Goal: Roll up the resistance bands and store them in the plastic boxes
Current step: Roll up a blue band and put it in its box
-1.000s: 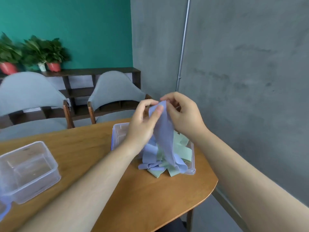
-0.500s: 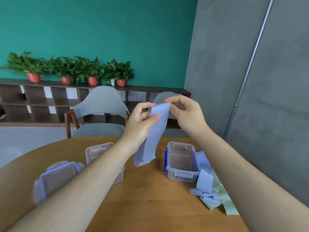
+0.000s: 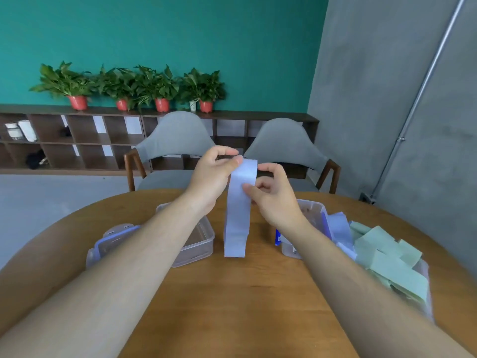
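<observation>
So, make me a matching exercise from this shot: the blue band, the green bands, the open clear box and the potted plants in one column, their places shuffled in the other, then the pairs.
Things
1. blue band
2. green bands
3. open clear box
4. potted plants

Places
a. on the shelf at the back of the room
b. heaped at the right side of the table
c. pinched by the left hand and right hand, hanging down
d. standing on the table, left of the held band

Pairs: 1-c, 2-b, 3-d, 4-a
</observation>
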`<state>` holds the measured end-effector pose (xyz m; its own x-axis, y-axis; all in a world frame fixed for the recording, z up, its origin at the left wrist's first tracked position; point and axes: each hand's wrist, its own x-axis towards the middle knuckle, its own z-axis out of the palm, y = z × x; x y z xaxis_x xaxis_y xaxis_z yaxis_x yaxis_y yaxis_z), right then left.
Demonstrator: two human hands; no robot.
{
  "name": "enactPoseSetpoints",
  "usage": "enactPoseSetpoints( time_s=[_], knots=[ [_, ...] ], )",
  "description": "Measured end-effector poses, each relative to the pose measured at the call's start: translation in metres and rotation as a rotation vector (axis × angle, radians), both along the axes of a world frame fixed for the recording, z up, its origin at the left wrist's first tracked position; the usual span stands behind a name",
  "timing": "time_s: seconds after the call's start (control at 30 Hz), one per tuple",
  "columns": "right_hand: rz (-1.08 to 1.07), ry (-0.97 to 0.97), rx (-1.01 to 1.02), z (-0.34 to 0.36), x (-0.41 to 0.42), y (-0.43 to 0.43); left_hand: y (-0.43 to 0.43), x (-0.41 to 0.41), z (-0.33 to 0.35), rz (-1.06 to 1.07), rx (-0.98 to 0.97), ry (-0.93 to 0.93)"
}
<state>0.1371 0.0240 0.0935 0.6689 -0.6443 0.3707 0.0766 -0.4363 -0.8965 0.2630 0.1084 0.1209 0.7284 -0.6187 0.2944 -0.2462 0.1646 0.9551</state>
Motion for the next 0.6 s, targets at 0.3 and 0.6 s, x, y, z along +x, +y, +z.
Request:
enactPoseSetpoints(
  time_s=[0.3,0.6],
  knots=[
    [0.016,0.030,0.223,0.007,-0.004,-0.012,0.009,-0.015,-0.036,0.015,0.061,0.010],
    [0.059,0.004,0.248,0.005,-0.012,-0.015,0.015,-0.012,-0.044,-0.120,0.155,-0.018]
  ],
)
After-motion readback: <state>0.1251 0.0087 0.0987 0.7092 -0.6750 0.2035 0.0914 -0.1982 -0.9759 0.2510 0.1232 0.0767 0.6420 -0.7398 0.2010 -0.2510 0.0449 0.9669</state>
